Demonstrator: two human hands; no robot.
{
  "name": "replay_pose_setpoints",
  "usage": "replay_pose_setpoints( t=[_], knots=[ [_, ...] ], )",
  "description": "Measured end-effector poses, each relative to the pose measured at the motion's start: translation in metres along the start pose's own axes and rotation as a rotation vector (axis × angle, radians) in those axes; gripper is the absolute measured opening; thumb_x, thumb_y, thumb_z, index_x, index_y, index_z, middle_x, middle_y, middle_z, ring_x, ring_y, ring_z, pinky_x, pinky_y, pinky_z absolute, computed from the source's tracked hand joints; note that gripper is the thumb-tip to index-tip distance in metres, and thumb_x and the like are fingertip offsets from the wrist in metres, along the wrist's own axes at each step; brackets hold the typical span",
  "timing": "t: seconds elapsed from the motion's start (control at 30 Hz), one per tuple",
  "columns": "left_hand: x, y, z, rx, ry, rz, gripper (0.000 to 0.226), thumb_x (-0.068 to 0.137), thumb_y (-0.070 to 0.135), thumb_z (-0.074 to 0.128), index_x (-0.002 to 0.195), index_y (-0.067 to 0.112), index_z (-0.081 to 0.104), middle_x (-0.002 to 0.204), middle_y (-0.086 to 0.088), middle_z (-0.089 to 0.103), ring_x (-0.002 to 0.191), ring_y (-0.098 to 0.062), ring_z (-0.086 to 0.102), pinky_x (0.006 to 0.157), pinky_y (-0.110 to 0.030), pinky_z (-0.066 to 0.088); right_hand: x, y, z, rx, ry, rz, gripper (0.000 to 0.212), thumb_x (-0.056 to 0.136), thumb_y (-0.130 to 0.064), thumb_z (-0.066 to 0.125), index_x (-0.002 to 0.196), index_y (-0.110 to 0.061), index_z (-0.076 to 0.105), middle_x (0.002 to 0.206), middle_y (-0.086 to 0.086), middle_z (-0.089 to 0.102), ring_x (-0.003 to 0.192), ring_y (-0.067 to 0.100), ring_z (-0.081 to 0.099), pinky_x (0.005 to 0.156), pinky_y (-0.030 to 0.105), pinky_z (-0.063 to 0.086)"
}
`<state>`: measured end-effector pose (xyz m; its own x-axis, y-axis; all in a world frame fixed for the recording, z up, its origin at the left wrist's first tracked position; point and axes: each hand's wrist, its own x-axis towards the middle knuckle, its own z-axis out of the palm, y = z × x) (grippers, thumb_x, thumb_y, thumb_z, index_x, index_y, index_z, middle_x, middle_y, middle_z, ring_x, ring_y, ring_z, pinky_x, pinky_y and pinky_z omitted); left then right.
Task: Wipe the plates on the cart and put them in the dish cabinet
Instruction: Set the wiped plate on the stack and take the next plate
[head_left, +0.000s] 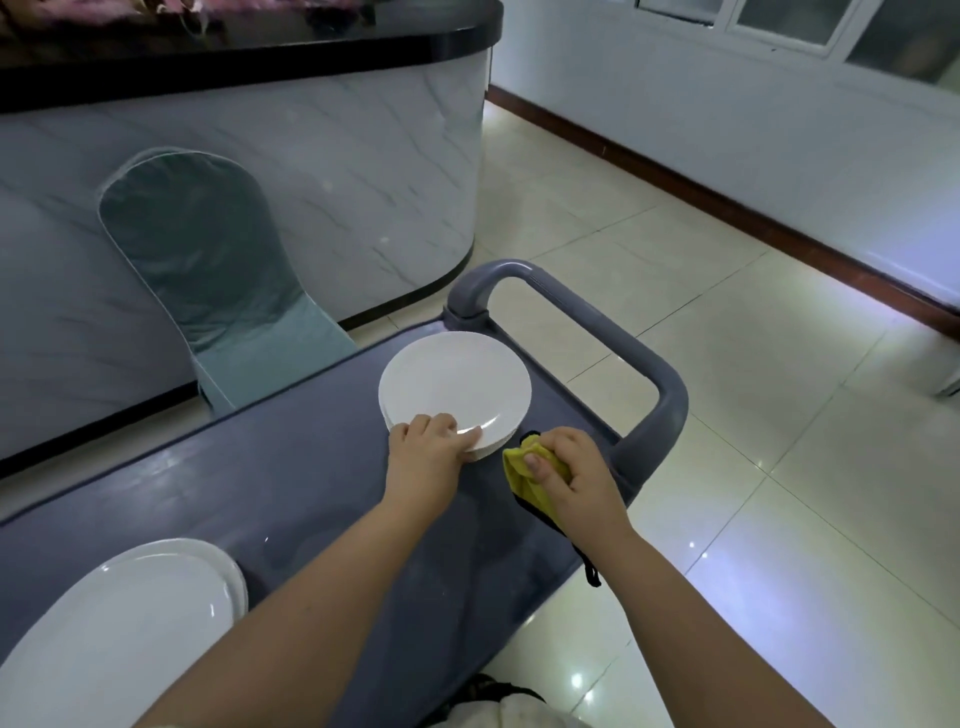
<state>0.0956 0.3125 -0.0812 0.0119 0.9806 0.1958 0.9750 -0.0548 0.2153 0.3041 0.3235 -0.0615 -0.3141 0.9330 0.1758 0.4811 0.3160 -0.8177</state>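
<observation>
Fingers (441, 422) of the left hand (428, 454) curl over the near rim of the stack of round glossy white plates (457, 384). At the stack's 4 o'clock, the right hand (571, 475) clutches a crumpled yellow cloth (522, 470). The stack rests on the grey-blue plastic cart (249, 493), with white oval platters (119, 623) at its 7 o'clock.

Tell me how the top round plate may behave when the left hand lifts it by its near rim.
The top plate looks rigid, so it should probably lift without bending. Its glossy surface suggests it may slip from the left hand, which grips only the rim. It could be ceramic, so perhaps fragile.
</observation>
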Motion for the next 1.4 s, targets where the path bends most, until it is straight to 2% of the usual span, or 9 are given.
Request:
replay_pose_setpoints(
  t=[0.2,0.37,0.63,0.73,0.87,1.0,1.17,1.27,1.4],
  knots=[
    [-0.022,-0.020,-0.013,-0.039,0.116,-0.117,0.012,0.071,0.029,0.074,0.082,0.028,0.072,0.086,0.003,0.062,0.083,-0.026,0.059,0.073,-0.035,0.032,0.012,-0.031,0.031,0.059,-0.129,-0.120,0.032,0.089,-0.053,0.053,0.107,-0.028,0.063,0.109,-0.011,0.053,0.103,0.007,0.053,0.087,0.020,0.046],
    [-0.089,-0.050,-0.037,0.060,0.217,-0.324,0.021,0.070,0.032,0.078,0.089,0.024,0.072,0.083,0.001,0.062,0.082,-0.028,0.059,0.071,-0.036,0.041,0.013,-0.057,0.084,0.015,-0.347,-0.284,0.038,0.092,-0.050,0.053,0.113,-0.020,0.066,0.115,-0.009,0.052,0.107,0.009,0.051,0.095,0.024,0.042],
    [-0.241,-0.066,-0.044,-0.210,0.270,-1.156,0.025,0.084,0.032,0.069,0.108,0.024,0.070,0.109,-0.002,0.060,0.101,-0.028,0.054,0.084,-0.040,0.046,-0.012,-0.077,0.167,-0.001,-0.689,-0.415,0.039,0.091,-0.051,0.051,0.111,-0.021,0.066,0.113,-0.012,0.050,0.108,0.014,0.051,0.095,0.027,0.041],
    [-0.285,-0.057,-0.046,-0.500,0.516,-1.469,0.010,0.084,0.029,0.071,0.089,0.023,0.065,0.094,0.002,0.060,0.082,-0.016,0.061,0.072,-0.032,0.046,-0.024,-0.082,0.188,0.029,-0.787,-0.407,0.032,0.092,-0.045,0.057,0.111,-0.021,0.067,0.113,-0.012,0.050,0.107,0.014,0.052,0.094,0.028,0.043],
    [-0.313,-0.046,-0.037,-0.835,0.667,-1.770,0.029,0.091,0.035,0.064,0.076,0.010,0.061,0.075,-0.004,0.063,0.076,-0.025,0.060,0.065,-0.031,0.044,-0.040,-0.085,0.204,0.053,-0.878,-0.388,0.022,0.094,-0.037,0.061,0.109,-0.022,0.067,0.113,-0.013,0.050,0.108,0.011,0.050,0.088,0.023,0.040],
    [-0.307,-0.052,-0.038,-1.051,0.655,-1.863,0.039,0.095,0.042,0.056,0.085,0.006,0.065,0.072,-0.010,0.066,0.054,-0.019,0.052,0.049,-0.025,0.039,-0.049,-0.087,0.210,0.057,-0.935,-0.401,0.021,0.094,-0.038,0.060,0.107,-0.023,0.067,0.111,-0.014,0.051,0.107,0.010,0.051,0.087,0.024,0.042],
    [-0.288,-0.065,-0.044,-1.110,0.797,-1.871,0.034,0.094,0.035,0.060,0.080,0.004,0.062,0.069,-0.010,0.062,0.051,-0.018,0.048,0.046,-0.024,0.035,-0.052,-0.085,0.206,0.055,-0.979,-0.430,0.017,0.095,-0.037,0.060,0.104,-0.024,0.066,0.110,-0.016,0.049,0.106,0.009,0.051,0.085,0.018,0.039],
    [-0.287,-0.061,-0.042,-1.144,0.929,-1.854,0.022,0.094,0.024,0.060,0.082,0.006,0.061,0.069,-0.009,0.058,0.054,-0.017,0.048,0.049,-0.027,0.039,-0.049,-0.083,0.200,0.055,-0.993,-0.430,0.014,0.095,-0.038,0.060,0.103,-0.028,0.065,0.110,-0.022,0.047,0.108,0.007,0.050,0.084,0.014,0.038],
    [-0.302,-0.045,-0.039,-1.185,1.200,-1.822,0.012,0.096,0.022,0.055,0.097,0.011,0.060,0.089,-0.005,0.063,0.080,-0.022,0.061,0.070,-0.034,0.055,-0.038,-0.075,0.199,0.066,-0.980,-0.411,0.011,0.094,-0.041,0.059,0.101,-0.033,0.064,0.111,-0.021,0.049,0.110,0.009,0.050,0.090,0.029,0.044]
  ],
)
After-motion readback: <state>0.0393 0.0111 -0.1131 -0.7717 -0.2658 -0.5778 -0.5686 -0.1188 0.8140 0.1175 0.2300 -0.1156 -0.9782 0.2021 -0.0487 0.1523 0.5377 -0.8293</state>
